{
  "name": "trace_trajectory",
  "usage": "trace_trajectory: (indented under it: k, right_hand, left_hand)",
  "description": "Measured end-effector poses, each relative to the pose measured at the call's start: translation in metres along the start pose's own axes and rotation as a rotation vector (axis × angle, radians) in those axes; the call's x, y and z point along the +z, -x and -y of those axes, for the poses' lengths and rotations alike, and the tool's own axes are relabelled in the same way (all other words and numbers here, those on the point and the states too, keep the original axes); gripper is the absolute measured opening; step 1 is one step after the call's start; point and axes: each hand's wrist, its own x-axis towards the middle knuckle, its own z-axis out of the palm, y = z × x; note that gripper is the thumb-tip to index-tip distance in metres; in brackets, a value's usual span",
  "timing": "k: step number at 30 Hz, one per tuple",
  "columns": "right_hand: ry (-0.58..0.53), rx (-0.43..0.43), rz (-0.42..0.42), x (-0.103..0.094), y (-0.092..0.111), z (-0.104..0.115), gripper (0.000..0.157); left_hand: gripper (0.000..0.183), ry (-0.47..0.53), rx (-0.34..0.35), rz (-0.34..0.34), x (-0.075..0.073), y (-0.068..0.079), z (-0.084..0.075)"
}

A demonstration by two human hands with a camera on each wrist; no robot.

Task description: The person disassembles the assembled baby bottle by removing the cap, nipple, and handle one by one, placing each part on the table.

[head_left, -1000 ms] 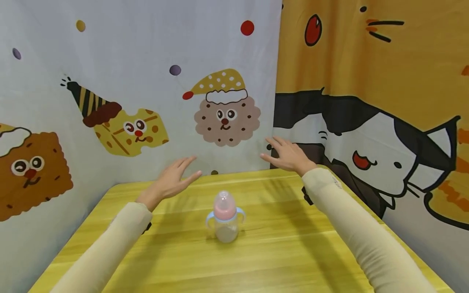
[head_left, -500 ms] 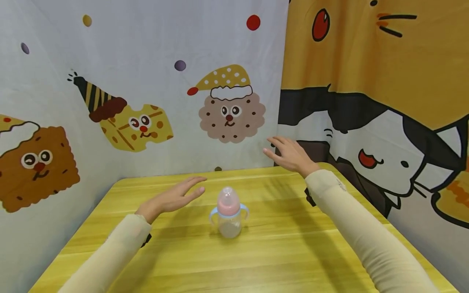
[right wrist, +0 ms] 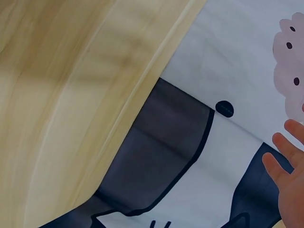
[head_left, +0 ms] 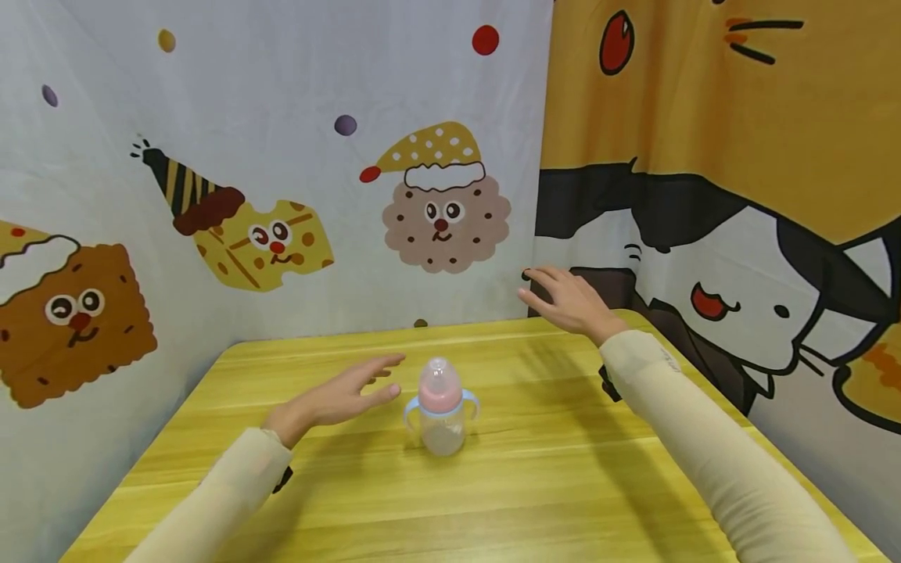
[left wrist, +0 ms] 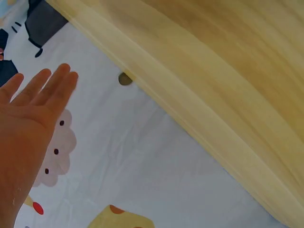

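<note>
A baby bottle (head_left: 442, 410) with a pink collar, a clear domed cap and two light-blue side handles stands upright on the wooden table (head_left: 535, 500). To its left hovers my left hand (head_left: 338, 396), fingers extended toward the bottle, thumb tip close to the left handle in the head view. My right hand (head_left: 573, 301) is raised above the table's far right part, fingers spread and holding nothing. In the left wrist view my left hand (left wrist: 33, 114) shows an empty palm. Only part of my right hand (right wrist: 289, 175) appears in the right wrist view.
Behind the table hangs a white curtain (head_left: 281, 94) printed with cartoon cookies and cheese. An orange curtain (head_left: 690, 109) with a cartoon cat borders the right side. The table's far edge (head_left: 338, 335) runs close to the white curtain.
My left hand has lowered and moved right, closer to the bottle. My right hand has shifted slightly right. The head view has shifted a little; the bottle stays standing on the table.
</note>
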Motion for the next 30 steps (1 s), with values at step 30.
trace_trajectory:
  k: [30]
  right_hand:
    - [-0.174,0.079,0.016,0.004,0.026,-0.035,0.072]
  left_hand:
    - [0.109,0.182,0.150,0.096,0.056,-0.039,0.006]
